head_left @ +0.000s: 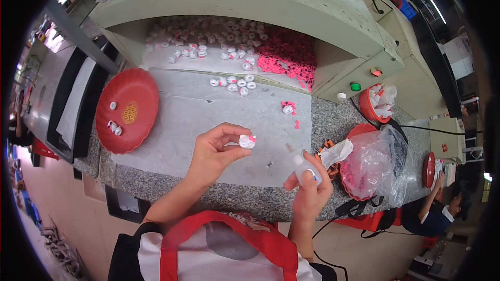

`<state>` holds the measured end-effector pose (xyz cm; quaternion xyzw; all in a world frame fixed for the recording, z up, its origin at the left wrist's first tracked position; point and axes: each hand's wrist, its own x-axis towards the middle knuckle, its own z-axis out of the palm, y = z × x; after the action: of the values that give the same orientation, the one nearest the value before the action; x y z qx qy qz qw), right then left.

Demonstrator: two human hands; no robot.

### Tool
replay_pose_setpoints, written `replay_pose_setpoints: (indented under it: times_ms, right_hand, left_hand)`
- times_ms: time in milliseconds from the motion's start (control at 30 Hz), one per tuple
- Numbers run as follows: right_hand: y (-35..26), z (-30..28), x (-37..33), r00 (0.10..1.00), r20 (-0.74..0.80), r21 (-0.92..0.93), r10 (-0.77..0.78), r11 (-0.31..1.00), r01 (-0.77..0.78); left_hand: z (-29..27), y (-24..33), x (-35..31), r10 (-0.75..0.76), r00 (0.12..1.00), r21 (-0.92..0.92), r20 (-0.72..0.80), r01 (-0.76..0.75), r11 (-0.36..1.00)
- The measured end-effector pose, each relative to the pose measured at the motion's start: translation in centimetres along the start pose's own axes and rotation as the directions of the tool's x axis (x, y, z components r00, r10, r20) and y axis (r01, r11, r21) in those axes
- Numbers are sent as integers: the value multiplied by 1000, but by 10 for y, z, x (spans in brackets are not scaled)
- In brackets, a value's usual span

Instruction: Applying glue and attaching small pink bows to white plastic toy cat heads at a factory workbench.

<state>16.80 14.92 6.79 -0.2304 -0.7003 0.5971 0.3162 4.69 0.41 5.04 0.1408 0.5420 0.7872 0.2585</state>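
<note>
My left hand [212, 152] pinches a small white rounded figurine head [246, 142] with a pink bow-like piece on its upper right. My right hand [314, 190] is wrapped round a small whitish squeeze bottle [301, 165], its narrow tip blurred and pointing up and left. Both hands are above the pale sheet [182, 125] on the worktop, apart from each other. On the sheet beyond them stands a group of white ring-like pieces [232, 88]. Further right, one white piece [287, 109] lies by several pink bow pieces [297, 124].
Under the grey-green shelf [229, 2] lie many white pieces and a pile of pink bow pieces [286, 54]. At left is a red scalloped plate [140, 86] with a few white pieces. A red tub [367, 108] and a plastic bag [380, 158] stand at right. Other people work nearby.
</note>
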Motion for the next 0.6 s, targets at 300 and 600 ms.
replay_pose_setpoints:
  times_ms: [300, 600]
  right_hand:
    - [116, -2, 115, 995, -11, -850, 102, 524, -63]
    - [24, 13, 50, 902, 298, 220, 311, 898, -382]
  left_hand:
    - [15, -25, -1, -158, 986, 19, 52, 158, 987]
    - [16, -30, 2, -52, 998, 33, -18, 53, 998]
